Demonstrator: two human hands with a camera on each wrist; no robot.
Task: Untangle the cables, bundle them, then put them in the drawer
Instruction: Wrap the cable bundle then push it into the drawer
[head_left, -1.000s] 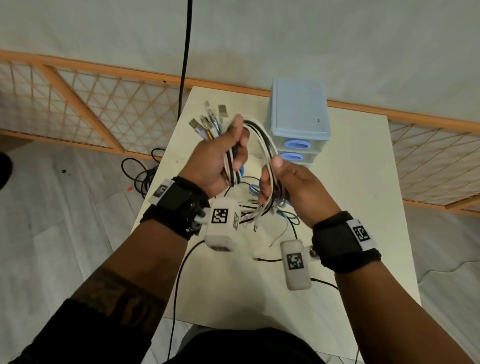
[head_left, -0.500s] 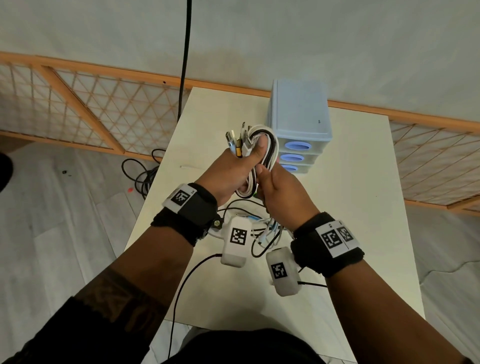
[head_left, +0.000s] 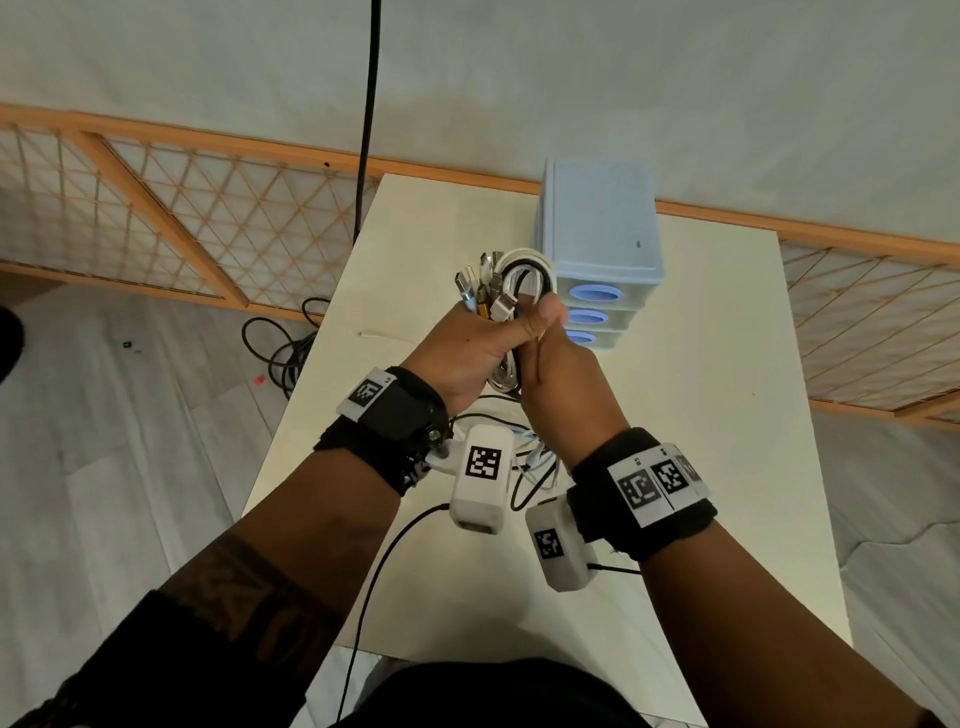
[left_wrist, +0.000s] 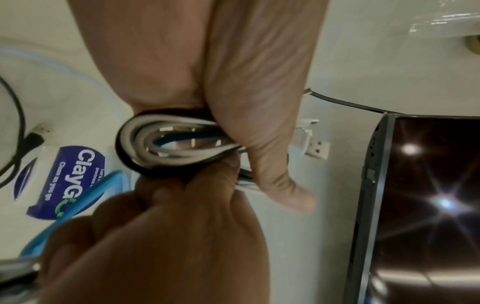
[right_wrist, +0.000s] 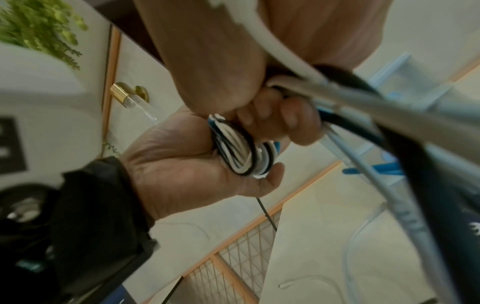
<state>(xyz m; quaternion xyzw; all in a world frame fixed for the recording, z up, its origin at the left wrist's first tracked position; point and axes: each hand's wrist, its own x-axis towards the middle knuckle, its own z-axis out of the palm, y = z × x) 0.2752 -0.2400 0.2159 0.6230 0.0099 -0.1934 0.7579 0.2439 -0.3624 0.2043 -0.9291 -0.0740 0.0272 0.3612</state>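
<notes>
Pale blue plastic, the small three-drawer cabinet (head_left: 602, 244) stands at the far edge of the cream table (head_left: 727, 415), its drawers all closed, with a tangle of loose cables (head_left: 524, 457) lying on the tabletop below the wrists and a thin white tie (head_left: 382, 336) near the left edge. The right side and near edge of the table lie bare. Above the table's middle, just in front of the drawers, the left hand (head_left: 470, 351) and right hand (head_left: 563, 379) both clench the folded bundle of white, black and blue cables (head_left: 519, 280), its USB plugs (head_left: 480, 291) sticking up.
</notes>
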